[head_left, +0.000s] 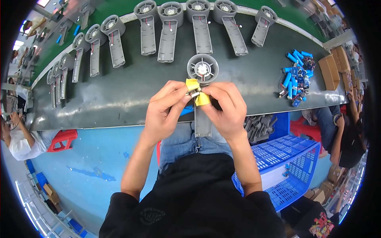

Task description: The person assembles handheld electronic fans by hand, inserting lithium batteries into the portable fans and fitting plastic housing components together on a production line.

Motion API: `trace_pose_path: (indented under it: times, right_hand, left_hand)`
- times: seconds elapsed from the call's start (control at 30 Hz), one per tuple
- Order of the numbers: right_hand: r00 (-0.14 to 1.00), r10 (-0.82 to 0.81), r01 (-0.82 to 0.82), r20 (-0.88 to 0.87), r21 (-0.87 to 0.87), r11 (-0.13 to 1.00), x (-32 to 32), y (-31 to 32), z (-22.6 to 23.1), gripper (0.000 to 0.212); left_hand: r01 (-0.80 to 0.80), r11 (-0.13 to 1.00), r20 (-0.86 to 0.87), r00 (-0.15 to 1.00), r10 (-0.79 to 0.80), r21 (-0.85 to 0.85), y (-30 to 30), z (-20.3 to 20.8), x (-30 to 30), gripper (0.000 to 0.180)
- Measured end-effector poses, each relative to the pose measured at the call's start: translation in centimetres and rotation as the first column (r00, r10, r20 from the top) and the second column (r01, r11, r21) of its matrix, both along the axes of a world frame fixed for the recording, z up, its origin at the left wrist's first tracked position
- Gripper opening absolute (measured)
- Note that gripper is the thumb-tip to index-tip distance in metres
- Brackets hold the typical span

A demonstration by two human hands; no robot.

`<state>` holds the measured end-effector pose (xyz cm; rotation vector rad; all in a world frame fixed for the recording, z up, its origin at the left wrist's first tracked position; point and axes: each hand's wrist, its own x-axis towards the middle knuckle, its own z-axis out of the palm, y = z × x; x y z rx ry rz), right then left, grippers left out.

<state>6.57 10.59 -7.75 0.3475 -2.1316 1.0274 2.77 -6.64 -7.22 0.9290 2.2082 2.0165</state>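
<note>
My left hand point(168, 106) is closed, pinching a small light-coloured part point(193, 93) with a dark row along it, perhaps a circuit board. A piece of yellow tape point(192, 84) sticks up from its upper side. My right hand point(227, 106) is closed on another yellow tape piece point(203, 99) that hangs beside the small part. Beneath both hands lies a grey fan housing point(203, 125), its round fan end on the table and its long handle toward my lap. A bit of blue shows under my left fingers; its kind is hidden.
Several grey fan housings point(170, 37) stand in a row along the dark table point(151, 79). To the right lies a pile of blue cylindrical cells with wires point(293, 77), near a cardboard box point(329, 72). A blue crate point(278, 158) is by my right side. People sit on both sides.
</note>
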Motion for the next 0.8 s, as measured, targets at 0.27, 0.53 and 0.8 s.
trace_pose_path:
  times: [0.27, 0.53, 0.8]
  right_hand:
    - [0.809, 0.125, 0.216, 0.574, -0.488, 0.846, 4.9, -2.4, 1.6, 0.056]
    - [0.847, 0.028, 0.016, 0.530, -0.078, 0.997, -13.5, 2.3, 10.5, 0.044]
    - [0.900, 0.091, -0.123, 0.427, 0.047, 0.991, -37.2, 1.9, 3.6, 0.037]
  left_hand:
    - [-0.040, 0.981, 0.345, 0.938, -0.029, 0.191, 0.6, 0.5, 0.1, 0.026]
    - [-0.210, 0.970, 0.198, 0.963, 0.184, 0.120, 2.6, 9.3, -16.5, 0.027]
    - [-0.352, 0.916, 0.357, 0.845, 0.399, -0.191, 0.6, 5.1, -37.3, 0.031]
